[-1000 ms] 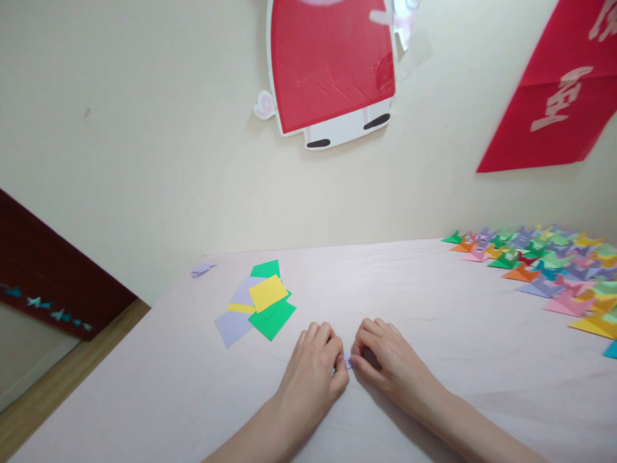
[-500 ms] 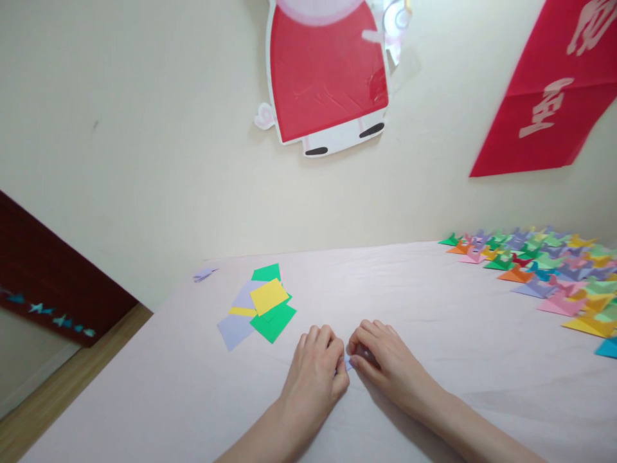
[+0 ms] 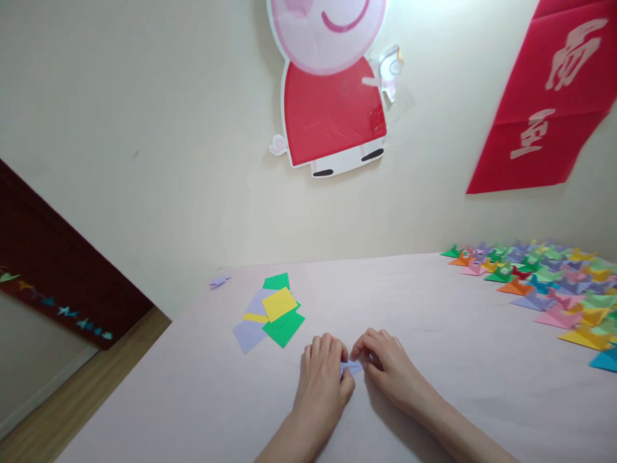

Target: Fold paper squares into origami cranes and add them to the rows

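Observation:
My left hand (image 3: 322, 376) and my right hand (image 3: 388, 370) rest close together on the pale table (image 3: 448, 360), fingers curled. Between their fingertips lies a small folded lavender paper piece (image 3: 351, 367), pinched by both hands and mostly hidden by the fingers. A loose pile of flat paper squares (image 3: 272, 310) in green, yellow and lavender lies just left of and beyond my left hand.
Several folded paper shapes (image 3: 554, 286) in many colours cover the table's right side. A small lavender folded piece (image 3: 220, 281) sits at the far left corner. The table's left edge drops to a wooden floor (image 3: 62, 411). Wall decorations hang behind.
The view has tilted upward, so the table and hands sit lower in the picture. A little more of the lavender piece shows between my fingers. The hands stay together.

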